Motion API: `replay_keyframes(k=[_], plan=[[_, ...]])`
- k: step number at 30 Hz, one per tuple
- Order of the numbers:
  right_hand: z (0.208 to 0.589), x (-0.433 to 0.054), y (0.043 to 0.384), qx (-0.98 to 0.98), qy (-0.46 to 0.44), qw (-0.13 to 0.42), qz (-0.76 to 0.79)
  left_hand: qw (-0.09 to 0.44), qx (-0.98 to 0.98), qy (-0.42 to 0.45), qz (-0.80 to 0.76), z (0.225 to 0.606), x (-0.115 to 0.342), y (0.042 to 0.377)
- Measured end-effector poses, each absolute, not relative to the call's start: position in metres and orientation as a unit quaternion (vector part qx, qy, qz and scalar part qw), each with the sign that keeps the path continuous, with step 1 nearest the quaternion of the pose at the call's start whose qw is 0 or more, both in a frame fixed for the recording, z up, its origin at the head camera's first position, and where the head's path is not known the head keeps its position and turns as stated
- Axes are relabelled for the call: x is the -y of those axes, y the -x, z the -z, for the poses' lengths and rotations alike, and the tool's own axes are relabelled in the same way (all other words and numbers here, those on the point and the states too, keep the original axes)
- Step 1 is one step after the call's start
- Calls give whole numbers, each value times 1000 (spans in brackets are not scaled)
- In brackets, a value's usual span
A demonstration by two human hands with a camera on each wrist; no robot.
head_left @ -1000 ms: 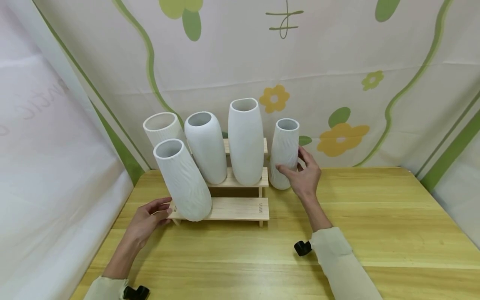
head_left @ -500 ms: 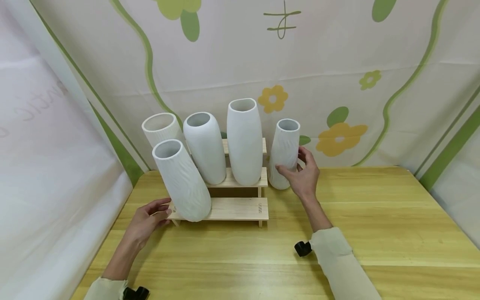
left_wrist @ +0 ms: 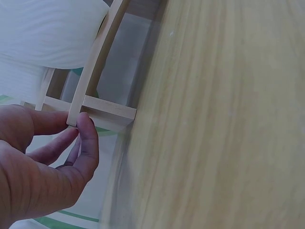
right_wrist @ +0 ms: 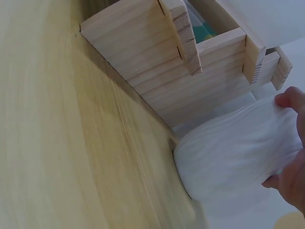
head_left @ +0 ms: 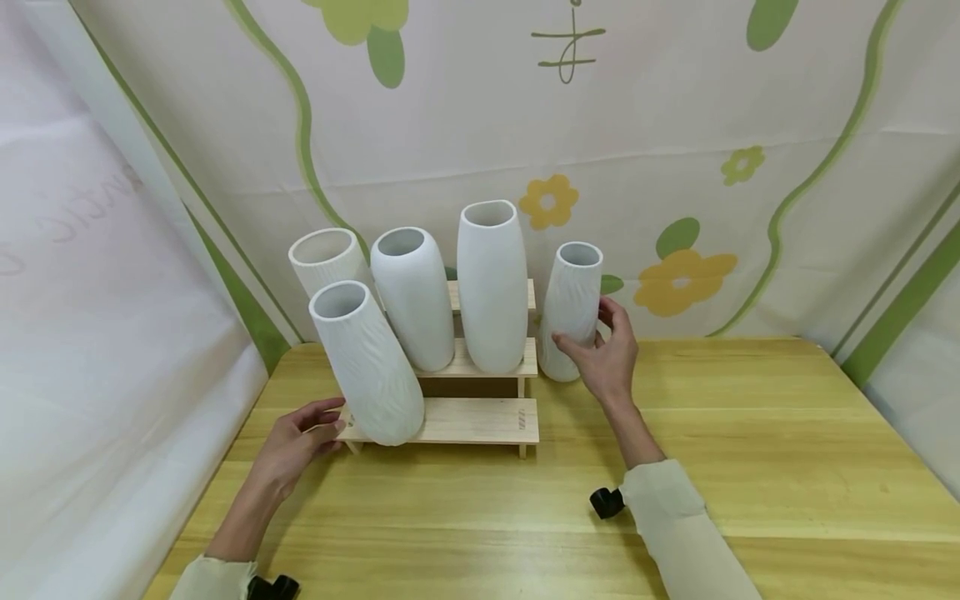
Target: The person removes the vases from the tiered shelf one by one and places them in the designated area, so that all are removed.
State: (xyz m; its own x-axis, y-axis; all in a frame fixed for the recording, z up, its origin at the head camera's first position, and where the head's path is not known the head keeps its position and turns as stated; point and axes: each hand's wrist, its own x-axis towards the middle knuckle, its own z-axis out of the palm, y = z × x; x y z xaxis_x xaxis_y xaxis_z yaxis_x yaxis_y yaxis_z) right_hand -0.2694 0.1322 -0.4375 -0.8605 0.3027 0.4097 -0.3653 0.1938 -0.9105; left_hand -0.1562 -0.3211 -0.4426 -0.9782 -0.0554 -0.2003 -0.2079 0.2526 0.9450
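Observation:
My left hand (head_left: pixel 296 442) pinches the left end of the lowest board of a stepped wooden stand (head_left: pixel 480 419); the left wrist view shows thumb and fingers at the board's end. My right hand (head_left: pixel 611 358) grips a white rippled vase (head_left: pixel 573 292) around its side, thumb in front. That vase stands on the table just right of the stand, its base (right_wrist: pixel 195 167) against the tabletop. A matching rippled vase (head_left: pixel 367 367) sits on the low step near my left fingers. Two smooth white vases, one shorter (head_left: pixel 415 300) and one taller (head_left: pixel 492 292), occupy the middle step.
A ribbed white vase (head_left: pixel 326 258) is at the back left, partly hidden by the front one. Behind the wooden table (head_left: pixel 480 525) hangs a fabric backdrop (head_left: pixel 420 125) with flowers; another white sheet (head_left: pixel 112 333) borders the left side.
The view shifts slightly with the head. Both hands keep their places, the left at the stand and the right around the vase.

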Motion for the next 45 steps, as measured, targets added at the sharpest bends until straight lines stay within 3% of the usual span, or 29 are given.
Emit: replay_keyframes(k=[22,37,45], plan=[[421,-137,257,761,-9,234,-605,63,-788,83,-606,443,320,156],[376,-131,225,750,-7,255,-610,62,-789,79,-606,442,320,156],[345,-109,196,689,-68,282,-664,65,-789,83,-605,443,321,156]])
